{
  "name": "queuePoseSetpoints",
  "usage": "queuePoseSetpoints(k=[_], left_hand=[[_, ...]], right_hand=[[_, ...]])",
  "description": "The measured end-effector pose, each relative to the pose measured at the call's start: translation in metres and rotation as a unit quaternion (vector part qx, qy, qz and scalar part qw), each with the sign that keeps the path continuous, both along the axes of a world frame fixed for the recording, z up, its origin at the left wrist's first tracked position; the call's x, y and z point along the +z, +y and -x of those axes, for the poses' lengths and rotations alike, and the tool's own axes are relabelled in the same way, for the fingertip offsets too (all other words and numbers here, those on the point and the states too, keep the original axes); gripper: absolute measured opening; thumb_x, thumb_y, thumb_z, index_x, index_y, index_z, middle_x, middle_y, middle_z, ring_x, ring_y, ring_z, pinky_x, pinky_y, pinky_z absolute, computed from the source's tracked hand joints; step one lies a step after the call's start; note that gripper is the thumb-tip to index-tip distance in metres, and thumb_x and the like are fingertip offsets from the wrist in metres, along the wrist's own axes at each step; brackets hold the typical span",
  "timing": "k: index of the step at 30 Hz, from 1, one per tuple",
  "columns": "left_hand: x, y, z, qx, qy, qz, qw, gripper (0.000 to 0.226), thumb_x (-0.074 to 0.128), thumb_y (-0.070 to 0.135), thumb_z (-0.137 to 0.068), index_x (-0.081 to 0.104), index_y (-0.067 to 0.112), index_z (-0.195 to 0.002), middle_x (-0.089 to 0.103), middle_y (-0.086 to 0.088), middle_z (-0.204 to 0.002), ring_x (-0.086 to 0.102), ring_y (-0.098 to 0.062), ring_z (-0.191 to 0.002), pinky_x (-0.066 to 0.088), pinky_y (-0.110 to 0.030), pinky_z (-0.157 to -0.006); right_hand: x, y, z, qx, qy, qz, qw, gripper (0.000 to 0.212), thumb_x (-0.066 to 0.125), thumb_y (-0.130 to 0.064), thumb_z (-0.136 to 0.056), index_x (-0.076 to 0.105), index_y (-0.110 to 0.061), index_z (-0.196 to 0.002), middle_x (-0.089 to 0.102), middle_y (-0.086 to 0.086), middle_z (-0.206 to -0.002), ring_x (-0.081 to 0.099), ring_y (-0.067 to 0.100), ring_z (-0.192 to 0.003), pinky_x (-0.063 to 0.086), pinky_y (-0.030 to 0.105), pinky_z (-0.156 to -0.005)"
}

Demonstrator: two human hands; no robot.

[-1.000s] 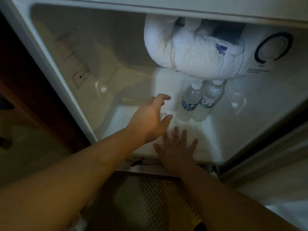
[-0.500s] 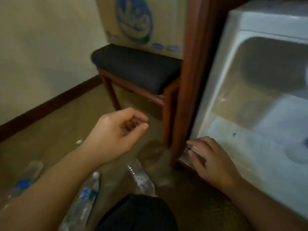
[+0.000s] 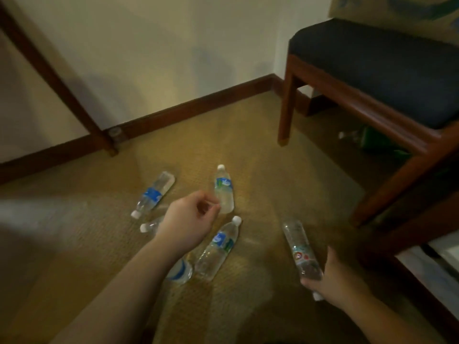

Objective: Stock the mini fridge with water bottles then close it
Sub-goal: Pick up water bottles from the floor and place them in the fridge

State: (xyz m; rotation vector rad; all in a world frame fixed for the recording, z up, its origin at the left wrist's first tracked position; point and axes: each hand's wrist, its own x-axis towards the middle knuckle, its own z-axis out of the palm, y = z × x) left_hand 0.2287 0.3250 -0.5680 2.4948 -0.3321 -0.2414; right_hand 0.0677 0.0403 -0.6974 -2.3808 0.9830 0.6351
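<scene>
Five clear plastic water bottles lie on their sides on the tan carpet across the middle of the frame. The red-labelled bottle at lower right is the one in hand: the right hand has its fingers curled round the cap end, with the base pointing up the frame and the label's red and white marks showing just above the fingers (the cap itself is only a pale sliver below the hand). The left hand hangs over the centre of the group with fingers loosely curled and thumb near the forefinger, holding nothing; its fingertips are just beside the lower part of the blue-banded bottle, though whether they touch it cannot be told. That bottle has a white cap pointing up the frame. To its left lies the blue-labelled bottle, cap toward lower left, well apart from the hand. Under the left wrist, the hidden bottle shows only a white cap and a blue-marked base. Just right of the forearm lies the blue-and-green-labelled bottle, cap toward upper right. A dark-cushioned wooden bench fills the upper right, and a white corner of the mini fridge shows at the right edge.
</scene>
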Motion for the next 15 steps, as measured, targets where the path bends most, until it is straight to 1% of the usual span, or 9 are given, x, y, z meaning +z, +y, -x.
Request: queuePoseSetpoints(k=[2, 3, 5, 7, 9, 11, 12, 13, 15], left_hand=[[-0.03, -0.005, -0.006, -0.027, 0.054, -0.055, 0.997, 0.026, 0.065, 0.05, -0.095, 0.067, 0.033, -0.114, 0.074, 0.012, -0.096, 0.07, -0.007, -0.092, 0.059, -0.035, -0.087], [-0.044, -0.011, -0.009, -0.043, 0.081, -0.085, 0.992, 0.033, 0.061, 0.054, -0.093, 0.064, 0.034, -0.119, 0.075, 0.011, -0.102, 0.071, -0.013, -0.098, 0.059, -0.038, -0.091], [-0.074, -0.024, -0.014, -0.065, 0.105, -0.146, 0.981, 0.044, 0.052, 0.06, -0.092, 0.055, 0.035, -0.128, 0.073, 0.001, -0.118, 0.067, -0.026, -0.114, 0.055, -0.044, -0.098], [-0.097, -0.039, -0.018, -0.062, 0.117, -0.196, 0.972, 0.052, 0.046, 0.057, -0.097, 0.048, 0.029, -0.14, 0.063, -0.011, -0.135, 0.057, -0.034, -0.127, 0.049, -0.048, -0.104], [-0.123, -0.049, -0.024, -0.055, 0.142, -0.242, 0.958, 0.058, 0.04, 0.054, -0.1, 0.045, 0.02, -0.147, 0.054, -0.015, -0.145, 0.051, -0.037, -0.133, 0.044, -0.049, -0.107], [-0.146, -0.056, -0.028, -0.077, 0.164, -0.293, 0.939, 0.065, 0.037, 0.057, -0.095, 0.047, 0.02, -0.147, 0.05, -0.012, -0.149, 0.05, -0.038, -0.134, 0.044, -0.053, -0.105], [-0.157, -0.058, -0.031, -0.091, 0.171, -0.318, 0.928, 0.065, 0.039, 0.057, -0.093, 0.048, 0.022, -0.147, 0.051, -0.012, -0.148, 0.05, -0.038, -0.133, 0.044, -0.055, -0.104], [-0.162, -0.061, -0.032, -0.105, 0.17, -0.332, 0.922, 0.062, 0.043, 0.055, -0.093, 0.049, 0.023, -0.145, 0.053, -0.012, -0.145, 0.052, -0.038, -0.132, 0.046, -0.055, -0.103], [-0.162, -0.068, -0.033, -0.124, 0.16, -0.339, 0.919, 0.056, 0.051, 0.05, -0.094, 0.057, 0.019, -0.139, 0.061, -0.013, -0.136, 0.059, -0.035, -0.126, 0.051, -0.051, -0.101]], right_hand=[[-0.019, 0.004, 0.005, -0.009, 0.033, 0.009, 0.999, 0.111, 0.083, -0.049, -0.076, 0.014, -0.021, -0.158, 0.056, 0.005, -0.139, 0.06, 0.022, -0.12, 0.054, 0.039, -0.095], [-0.026, 0.006, 0.007, -0.004, 0.042, 0.015, 0.999, 0.099, 0.081, -0.046, -0.08, 0.022, -0.02, -0.155, 0.057, 0.005, -0.135, 0.06, 0.022, -0.118, 0.054, 0.038, -0.095], [-0.033, 0.009, 0.011, 0.003, 0.041, 0.008, 0.999, 0.077, 0.073, -0.043, -0.089, 0.032, -0.019, -0.15, 0.058, 0.006, -0.133, 0.06, 0.022, -0.118, 0.054, 0.039, -0.096], [-0.037, 0.011, 0.015, 0.018, 0.037, 0.0, 0.999, 0.069, 0.067, -0.04, -0.094, 0.033, -0.02, -0.151, 0.056, 0.007, -0.138, 0.057, 0.022, -0.124, 0.051, 0.037, -0.1], [-0.038, 0.015, 0.018, 0.042, 0.034, 0.012, 0.998, 0.067, 0.066, -0.038, -0.096, 0.031, -0.021, -0.151, 0.054, 0.006, -0.142, 0.055, 0.021, -0.127, 0.047, 0.034, -0.099], [-0.039, 0.014, 0.02, 0.038, 0.018, 0.017, 0.999, 0.062, 0.064, -0.036, -0.097, 0.035, -0.023, -0.149, 0.058, 0.004, -0.136, 0.058, 0.02, -0.122, 0.048, 0.032, -0.094], [-0.037, 0.012, 0.021, 0.024, 0.002, 0.006, 1.0, 0.059, 0.064, -0.035, -0.097, 0.037, -0.025, -0.149, 0.06, 0.002, -0.132, 0.06, 0.018, -0.118, 0.049, 0.031, -0.09], [-0.033, 0.009, 0.023, 0.009, -0.024, -0.004, 1.0, 0.056, 0.064, -0.033, -0.097, 0.041, -0.027, -0.147, 0.062, -0.001, -0.128, 0.061, 0.016, -0.113, 0.049, 0.029, -0.086], [-0.022, 0.001, 0.03, -0.006, -0.088, -0.017, 0.996, 0.048, 0.061, -0.031, -0.098, 0.047, -0.03, -0.144, 0.063, -0.007, -0.124, 0.061, 0.009, -0.109, 0.051, 0.029, -0.087]])
